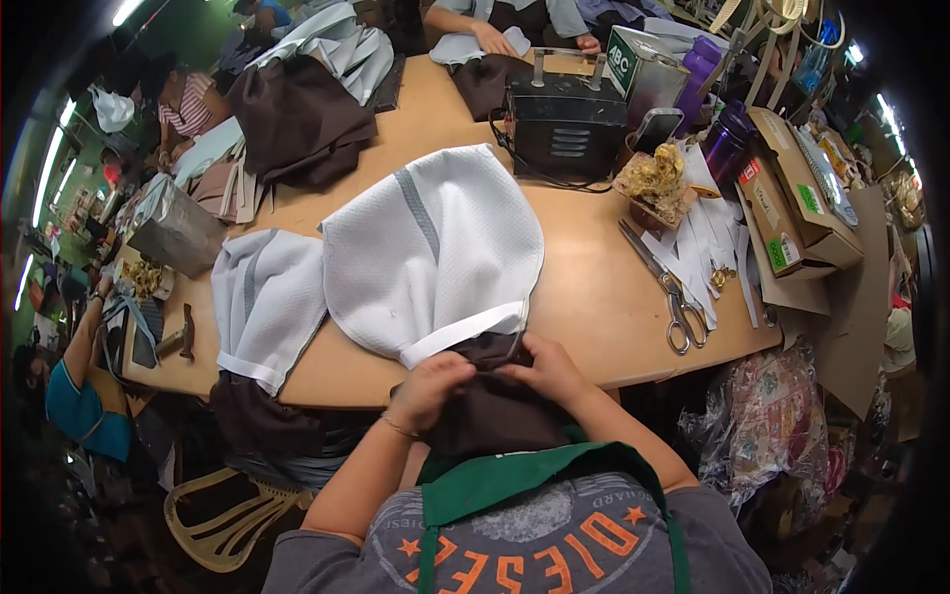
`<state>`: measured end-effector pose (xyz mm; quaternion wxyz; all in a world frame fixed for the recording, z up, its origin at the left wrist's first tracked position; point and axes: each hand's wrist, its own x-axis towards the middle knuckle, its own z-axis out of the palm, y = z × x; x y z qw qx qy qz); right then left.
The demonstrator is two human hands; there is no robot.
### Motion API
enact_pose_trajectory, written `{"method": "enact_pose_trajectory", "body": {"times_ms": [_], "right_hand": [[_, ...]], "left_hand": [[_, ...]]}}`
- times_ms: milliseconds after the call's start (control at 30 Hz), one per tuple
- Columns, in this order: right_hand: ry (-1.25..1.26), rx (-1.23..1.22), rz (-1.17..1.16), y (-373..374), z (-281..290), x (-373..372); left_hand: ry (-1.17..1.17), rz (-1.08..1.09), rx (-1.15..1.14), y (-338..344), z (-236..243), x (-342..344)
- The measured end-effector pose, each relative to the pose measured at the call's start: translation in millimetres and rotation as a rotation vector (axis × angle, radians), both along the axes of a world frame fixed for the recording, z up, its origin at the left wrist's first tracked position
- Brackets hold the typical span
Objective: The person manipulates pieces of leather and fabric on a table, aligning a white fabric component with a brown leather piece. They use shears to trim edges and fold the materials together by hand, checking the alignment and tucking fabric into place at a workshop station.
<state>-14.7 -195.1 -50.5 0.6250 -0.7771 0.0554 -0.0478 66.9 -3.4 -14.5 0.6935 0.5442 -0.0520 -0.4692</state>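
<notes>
A white quilted fabric piece (465, 233) with a grey stripe lies on the table in front of me. A white strip (465, 332) crosses its near end, where dark brown fabric (500, 411) joins it and hangs over the table edge toward my lap. My left hand (433, 389) pinches the brown fabric just below the strip. On the other side of the same edge, my right hand (547, 368) has its fingers closed on the brown fabric too. To the left lies a similar white piece (267, 297) with its brown part hanging down.
Large scissors (673, 302) lie at the right by paper strips (703, 247) and an open cardboard box (802, 198). A black metal machine (566, 124) stands at the back. A hammer (178, 337) rests at the left. Brown fabric (297, 119) is piled at the far left; another person's hand (495, 40) is across the table.
</notes>
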Motion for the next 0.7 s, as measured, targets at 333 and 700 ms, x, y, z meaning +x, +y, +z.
{"method": "enact_pose_trajectory", "body": {"times_ms": [333, 700], "right_hand": [[-0.215, -0.708, 0.108, 1, 2, -5], [-0.164, -0.809, 0.005, 4, 13, -29]], "left_hand": [[-1.037, -0.802, -0.425, -57, 44, -51], [0.369, 0.061, 0.117, -39, -31, -30]]}}
